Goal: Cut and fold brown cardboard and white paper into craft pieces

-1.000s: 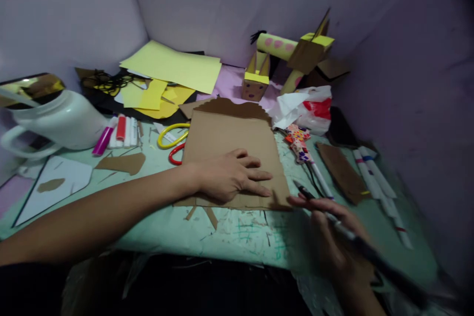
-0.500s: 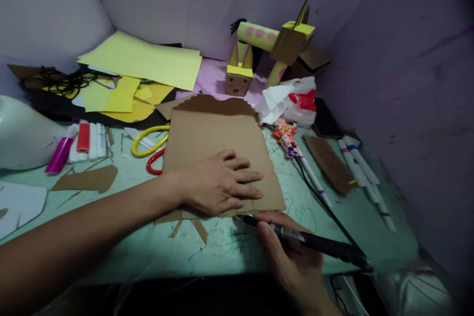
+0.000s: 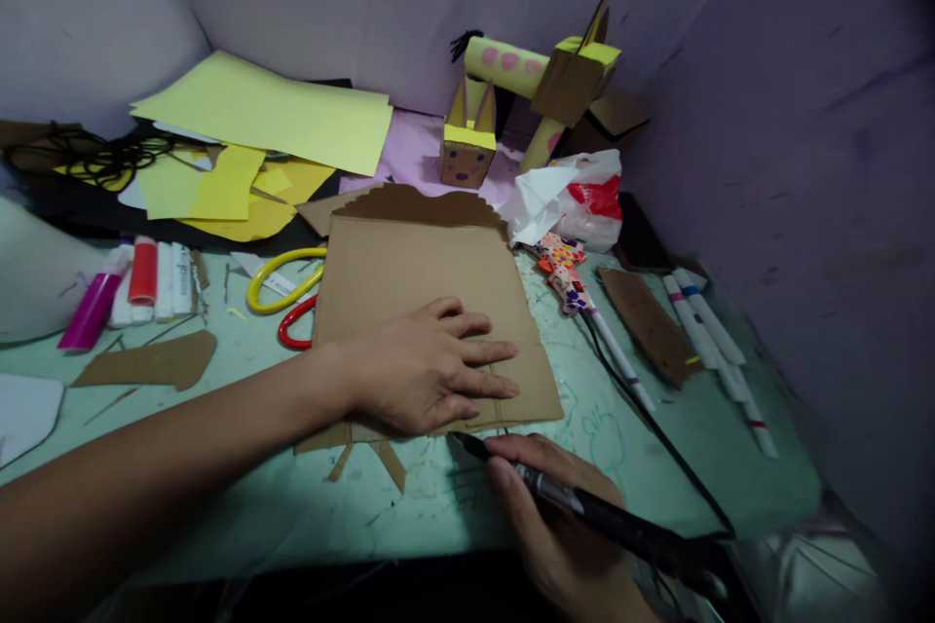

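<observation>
The right hand (image 3: 566,540) is closing around a black pen-like tool (image 3: 614,521), with thumb and forefinger pinching narrowly at its grey forward part. The tool is slanting through this grip: its long axis is running from the tapered tip, leftward and away from the person, back to the thick black rear end, which is coming out rightward and nearer the person. The tip is pointing left and slightly forward, sitting right by the near edge of a cardboard sheet (image 3: 416,268); whether it is touching that edge, I cannot tell.

The sheet is lying flat, ahead and to the left of the pinching fingers, its scalloped end pointing away from the grip and its straight edge facing the person. The left hand (image 3: 420,375) is holding nothing; it is resting palm down on the sheet, left of and beyond the grip, its fingers spreading and pointing right.

Cardboard strips (image 3: 391,467) are lying left of the grip. Farther left and forward, yellow (image 3: 257,297) and red handle loops (image 3: 285,323) are showing beside the sheet. A star-topped stick (image 3: 562,273) is lying beyond the grip, to the sheet's right.
</observation>
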`<state>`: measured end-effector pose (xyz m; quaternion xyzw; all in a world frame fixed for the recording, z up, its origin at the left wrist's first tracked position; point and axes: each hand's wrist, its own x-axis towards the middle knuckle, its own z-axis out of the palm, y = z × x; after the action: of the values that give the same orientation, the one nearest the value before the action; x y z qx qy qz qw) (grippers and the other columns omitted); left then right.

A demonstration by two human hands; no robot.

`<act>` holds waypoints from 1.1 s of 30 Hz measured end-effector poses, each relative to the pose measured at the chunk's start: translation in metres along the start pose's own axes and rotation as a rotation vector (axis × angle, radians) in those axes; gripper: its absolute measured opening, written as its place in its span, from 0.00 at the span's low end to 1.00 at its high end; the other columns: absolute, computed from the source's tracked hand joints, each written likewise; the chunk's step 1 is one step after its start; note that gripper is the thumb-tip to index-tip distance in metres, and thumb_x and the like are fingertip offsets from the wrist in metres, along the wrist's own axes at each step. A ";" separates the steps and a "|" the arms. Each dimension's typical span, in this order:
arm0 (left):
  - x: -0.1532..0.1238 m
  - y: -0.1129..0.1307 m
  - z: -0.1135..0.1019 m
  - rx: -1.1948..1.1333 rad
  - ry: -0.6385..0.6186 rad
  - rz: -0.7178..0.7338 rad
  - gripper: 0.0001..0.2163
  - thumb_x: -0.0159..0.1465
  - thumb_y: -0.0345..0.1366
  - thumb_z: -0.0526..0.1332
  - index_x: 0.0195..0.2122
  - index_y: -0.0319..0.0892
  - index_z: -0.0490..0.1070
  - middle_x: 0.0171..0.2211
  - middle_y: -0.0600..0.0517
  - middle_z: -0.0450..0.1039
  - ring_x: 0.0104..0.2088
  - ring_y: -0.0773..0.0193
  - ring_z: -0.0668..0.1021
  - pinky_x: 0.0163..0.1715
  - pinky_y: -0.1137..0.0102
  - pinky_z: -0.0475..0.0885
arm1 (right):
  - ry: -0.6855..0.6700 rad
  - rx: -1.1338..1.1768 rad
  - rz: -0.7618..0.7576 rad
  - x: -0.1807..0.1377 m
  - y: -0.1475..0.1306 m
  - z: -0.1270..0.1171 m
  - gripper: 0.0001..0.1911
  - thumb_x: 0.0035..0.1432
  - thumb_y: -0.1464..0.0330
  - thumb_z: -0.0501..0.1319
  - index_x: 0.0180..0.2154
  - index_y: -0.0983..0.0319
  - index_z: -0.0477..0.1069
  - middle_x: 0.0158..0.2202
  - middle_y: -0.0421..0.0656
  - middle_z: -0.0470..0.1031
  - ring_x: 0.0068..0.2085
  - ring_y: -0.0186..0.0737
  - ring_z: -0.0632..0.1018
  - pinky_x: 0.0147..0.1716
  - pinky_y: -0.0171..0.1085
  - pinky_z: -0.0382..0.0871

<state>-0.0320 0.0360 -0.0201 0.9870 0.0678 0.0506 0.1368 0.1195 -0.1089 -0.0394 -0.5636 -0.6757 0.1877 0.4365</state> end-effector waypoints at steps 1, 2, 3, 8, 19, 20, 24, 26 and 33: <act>0.000 0.000 0.000 -0.005 0.003 0.002 0.18 0.64 0.41 0.53 0.55 0.52 0.67 0.61 0.54 0.61 0.57 0.50 0.65 0.53 0.53 0.56 | -0.002 -0.004 -0.014 0.001 0.000 0.000 0.06 0.56 0.73 0.59 0.35 0.59 0.73 0.26 0.39 0.79 0.25 0.36 0.80 0.24 0.33 0.75; 0.000 0.000 0.000 -0.009 0.002 0.001 0.18 0.64 0.40 0.54 0.55 0.52 0.67 0.61 0.54 0.61 0.56 0.50 0.65 0.53 0.53 0.56 | -0.006 -0.006 -0.024 0.001 0.000 0.000 0.06 0.55 0.74 0.59 0.35 0.60 0.73 0.26 0.39 0.79 0.25 0.35 0.80 0.24 0.32 0.74; 0.000 0.000 -0.001 -0.013 -0.002 0.001 0.18 0.64 0.40 0.54 0.55 0.52 0.67 0.61 0.53 0.62 0.57 0.50 0.65 0.53 0.53 0.56 | -0.018 -0.008 -0.031 0.001 0.000 0.000 0.07 0.55 0.74 0.59 0.35 0.60 0.73 0.26 0.39 0.79 0.25 0.35 0.80 0.24 0.32 0.75; 0.000 0.000 -0.002 -0.016 -0.024 -0.011 0.18 0.65 0.41 0.53 0.56 0.53 0.66 0.62 0.54 0.61 0.57 0.51 0.64 0.54 0.53 0.55 | -0.073 -0.011 -0.049 -0.004 0.005 -0.002 0.09 0.55 0.75 0.60 0.39 0.59 0.72 0.28 0.40 0.80 0.27 0.36 0.80 0.25 0.33 0.76; 0.001 0.000 -0.002 -0.043 -0.003 -0.012 0.18 0.64 0.40 0.54 0.55 0.52 0.67 0.61 0.54 0.62 0.57 0.50 0.65 0.54 0.52 0.55 | -0.048 0.004 -0.039 -0.004 0.006 0.000 0.08 0.56 0.75 0.59 0.38 0.59 0.72 0.27 0.40 0.79 0.26 0.36 0.80 0.25 0.32 0.75; 0.001 0.000 -0.002 -0.042 -0.010 -0.014 0.18 0.64 0.40 0.54 0.55 0.52 0.67 0.61 0.54 0.62 0.57 0.50 0.65 0.54 0.52 0.55 | -0.043 0.001 -0.025 -0.005 0.007 0.000 0.08 0.56 0.75 0.59 0.37 0.59 0.72 0.27 0.40 0.79 0.25 0.36 0.79 0.25 0.33 0.74; 0.001 0.000 -0.003 -0.028 -0.038 -0.032 0.18 0.65 0.40 0.53 0.56 0.54 0.66 0.62 0.55 0.61 0.57 0.51 0.64 0.53 0.52 0.54 | 0.016 -0.005 0.033 -0.008 0.008 -0.001 0.07 0.56 0.74 0.59 0.35 0.58 0.73 0.24 0.39 0.78 0.23 0.35 0.78 0.22 0.32 0.72; 0.001 0.000 -0.003 -0.024 -0.047 -0.032 0.18 0.65 0.40 0.53 0.56 0.54 0.65 0.62 0.55 0.60 0.58 0.50 0.63 0.53 0.52 0.54 | 0.038 0.002 0.044 -0.009 0.008 -0.001 0.07 0.56 0.74 0.59 0.34 0.58 0.74 0.23 0.38 0.77 0.22 0.35 0.78 0.22 0.32 0.73; 0.002 0.000 -0.003 -0.034 -0.038 -0.030 0.18 0.65 0.40 0.53 0.56 0.54 0.65 0.62 0.55 0.61 0.57 0.50 0.64 0.53 0.52 0.55 | 0.140 0.026 0.177 -0.011 0.005 -0.001 0.06 0.56 0.70 0.59 0.31 0.58 0.75 0.23 0.40 0.77 0.22 0.36 0.77 0.22 0.32 0.72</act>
<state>-0.0307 0.0373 -0.0167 0.9842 0.0791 0.0310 0.1554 0.1229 -0.1180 -0.0470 -0.6271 -0.5888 0.1944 0.4714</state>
